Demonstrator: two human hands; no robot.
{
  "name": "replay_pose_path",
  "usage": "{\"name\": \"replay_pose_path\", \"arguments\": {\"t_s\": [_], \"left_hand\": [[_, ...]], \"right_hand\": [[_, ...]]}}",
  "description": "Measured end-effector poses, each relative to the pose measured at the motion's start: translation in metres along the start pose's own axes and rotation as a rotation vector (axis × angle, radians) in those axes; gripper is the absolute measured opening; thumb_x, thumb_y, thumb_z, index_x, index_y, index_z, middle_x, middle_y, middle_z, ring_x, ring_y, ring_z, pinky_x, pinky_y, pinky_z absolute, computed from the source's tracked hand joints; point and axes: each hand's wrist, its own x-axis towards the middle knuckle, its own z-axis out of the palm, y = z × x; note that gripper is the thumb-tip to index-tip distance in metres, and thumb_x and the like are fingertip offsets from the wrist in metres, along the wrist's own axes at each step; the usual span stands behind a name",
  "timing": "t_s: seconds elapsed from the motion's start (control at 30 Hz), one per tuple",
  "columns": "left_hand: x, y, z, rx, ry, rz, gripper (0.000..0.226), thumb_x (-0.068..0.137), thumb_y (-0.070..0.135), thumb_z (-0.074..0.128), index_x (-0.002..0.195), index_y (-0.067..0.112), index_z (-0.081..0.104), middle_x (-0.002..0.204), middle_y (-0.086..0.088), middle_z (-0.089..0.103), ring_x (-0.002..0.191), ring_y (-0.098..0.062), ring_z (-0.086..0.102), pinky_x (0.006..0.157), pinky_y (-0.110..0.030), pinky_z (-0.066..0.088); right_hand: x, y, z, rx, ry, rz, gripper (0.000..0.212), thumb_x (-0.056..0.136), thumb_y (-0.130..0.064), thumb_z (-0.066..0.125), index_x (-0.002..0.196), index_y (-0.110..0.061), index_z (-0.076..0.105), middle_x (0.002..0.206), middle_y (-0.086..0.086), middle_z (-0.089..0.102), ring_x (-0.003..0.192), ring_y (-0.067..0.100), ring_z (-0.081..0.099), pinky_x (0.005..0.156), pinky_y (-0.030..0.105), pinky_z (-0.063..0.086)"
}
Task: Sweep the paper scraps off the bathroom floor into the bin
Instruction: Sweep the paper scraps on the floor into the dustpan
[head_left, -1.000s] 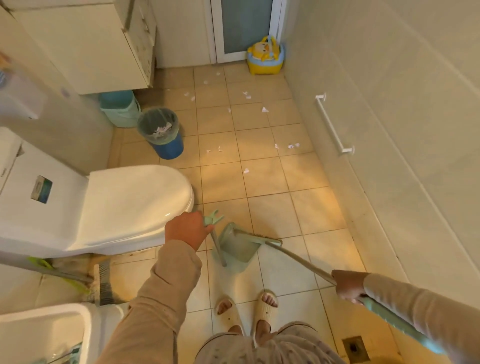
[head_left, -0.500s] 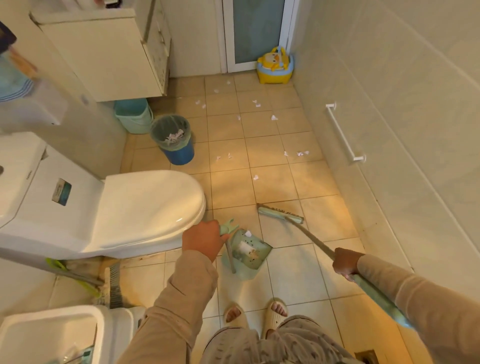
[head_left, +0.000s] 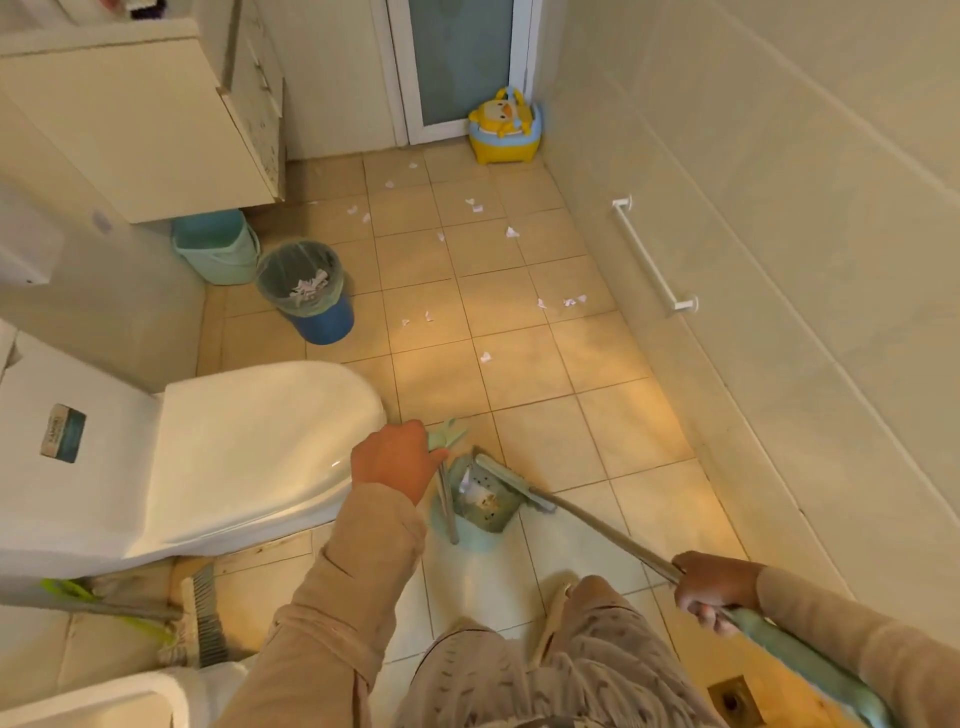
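Observation:
My left hand (head_left: 397, 460) grips the pale green handle of a long-handled dustpan (head_left: 480, 501) that rests on the tiled floor beside the toilet, with white scraps inside it. My right hand (head_left: 714, 584) holds the broom handle (head_left: 613, 540); the broom head (head_left: 511, 483) lies across the pan's mouth. Several white paper scraps (head_left: 485, 357) are scattered over the tiles farther ahead, toward the door. The blue bin (head_left: 306, 291), lined with a grey bag and holding scraps, stands left of them.
A white toilet (head_left: 208, 457) fills the left. Behind the bin stand a teal bucket (head_left: 215, 249) and a cabinet (head_left: 156, 119). A yellow potty (head_left: 504, 135) sits by the door. A towel rail (head_left: 652, 254) is on the right wall. A second broom (head_left: 202, 618) lies lower left; a floor drain (head_left: 732, 701) lower right.
The broom head has swept back from the open tiles to the dustpan's mouth. My left hand has kept the pan in place. The view has tilted up toward the door.

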Motion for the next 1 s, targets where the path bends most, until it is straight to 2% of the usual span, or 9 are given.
{"name": "replay_pose_path", "arguments": {"t_s": [0.07,0.17,0.33,0.4,0.5,0.77,0.9,1.0], "left_hand": [[0.009,0.012,-0.006,-0.012,-0.001,-0.007,0.044,0.088,0.051,0.05,0.106,0.012,0.061,0.108,-0.01,0.067,0.1,-0.03,0.063,0.073,-0.03,0.044],[0.023,0.028,-0.009,-0.03,-0.005,-0.042,0.044,0.089,0.05,0.049,0.104,0.011,0.061,0.107,-0.011,0.067,0.099,-0.031,0.063,0.074,-0.031,0.045],[0.04,0.067,-0.01,-0.064,0.011,-0.144,0.045,0.089,0.052,0.048,0.104,0.011,0.06,0.104,-0.012,0.069,0.097,-0.032,0.064,0.078,-0.032,0.049],[0.038,0.065,-0.01,-0.069,0.001,-0.174,0.045,0.089,0.052,0.048,0.105,0.012,0.06,0.104,-0.013,0.069,0.097,-0.032,0.064,0.079,-0.033,0.049],[0.05,0.09,-0.008,-0.096,0.027,-0.237,0.045,0.089,0.05,0.049,0.105,0.01,0.061,0.104,-0.016,0.069,0.097,-0.035,0.064,0.078,-0.033,0.049],[0.078,0.138,-0.018,-0.129,0.095,-0.342,0.045,0.089,0.05,0.048,0.101,0.008,0.06,0.1,-0.017,0.07,0.093,-0.037,0.064,0.076,-0.034,0.049],[0.099,0.142,-0.027,-0.166,0.126,-0.428,0.048,0.089,0.05,0.048,0.1,0.005,0.06,0.1,-0.021,0.069,0.094,-0.038,0.062,0.075,-0.035,0.048],[0.119,0.141,-0.035,-0.192,0.118,-0.456,0.048,0.088,0.051,0.049,0.1,0.005,0.061,0.1,-0.021,0.069,0.094,-0.038,0.062,0.076,-0.036,0.048]], "right_hand": [[0.003,0.0,-0.015,0.07,0.008,-0.009,0.012,0.089,0.004,0.04,0.092,-0.007,0.037,0.053,0.005,0.032,0.027,0.008,0.034,0.036,0.014,0.031],[0.015,-0.007,-0.041,0.107,0.045,-0.019,0.019,0.088,0.006,0.039,0.079,-0.01,0.036,0.051,0.006,0.032,0.024,0.009,0.033,0.036,0.011,0.029],[0.028,-0.02,-0.11,0.113,0.133,-0.049,0.014,0.088,0.005,0.04,0.079,-0.005,0.038,0.051,0.008,0.036,0.034,0.013,0.037,0.035,0.013,0.03],[0.028,-0.031,-0.119,0.198,0.136,-0.05,0.025,0.089,0.005,0.04,0.066,-0.006,0.038,0.047,0.006,0.036,0.028,0.011,0.036,0.034,0.01,0.029],[0.028,-0.031,-0.157,0.255,0.102,-0.036,0.039,0.091,0.003,0.038,0.055,-0.011,0.034,0.028,0.001,0.034,0.019,0.008,0.034,0.032,0.009,0.027],[0.027,-0.059,-0.243,0.22,0.122,-0.076,0.038,0.093,0.005,0.039,0.058,-0.009,0.036,0.021,0.0,0.034,0.015,0.008,0.032,0.031,0.009,0.026],[0.037,-0.084,-0.27,0.22,0.11,-0.074,0.033,0.093,0.001,0.039,0.062,-0.009,0.037,0.023,0.0,0.035,0.016,0.006,0.032,0.032,0.012,0.028],[0.043,-0.099,-0.289,0.233,0.105,-0.073,0.03,0.093,-0.003,0.037,0.064,-0.009,0.039,0.024,-0.001,0.036,0.016,0.005,0.032,0.028,0.009,0.028]]}}
